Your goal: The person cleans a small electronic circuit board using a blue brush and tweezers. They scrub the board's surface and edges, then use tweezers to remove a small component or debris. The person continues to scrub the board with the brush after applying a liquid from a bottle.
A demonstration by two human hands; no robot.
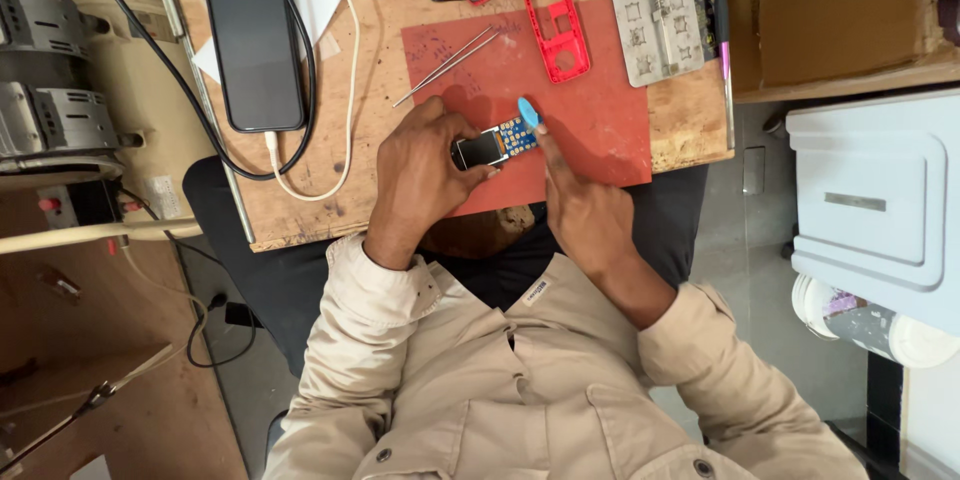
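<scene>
The left hand (425, 175) is closed around a small keypad phone (494, 145), fingers curled over its near end so that it lies steady and flat on the red mat (600, 130), near the mat's front edge. That grip leaves the keypad end bare for the right hand (585, 210), which pinches a light blue plastic pick (528, 114) between thumb and forefinger and sets its tip at the phone's far end — probably against the casing seam, though the contact is too small to make out.

The phone itself looks stripped of its front cover: a dark screen at the end by the left thumb, then a block of blue and orange keys.

A red phone frame (556, 12) lies near the mat's back edge, apart from the work, and a pair of metal tweezers (447, 65) lies slantwise at the mat's back left corner — both within easy reach. Further back on the wooden bench (380, 120) sit a grey metal holding jig (658, 10) at the right and a black smartphone (255, 45) on its charging cable at the left.
</scene>
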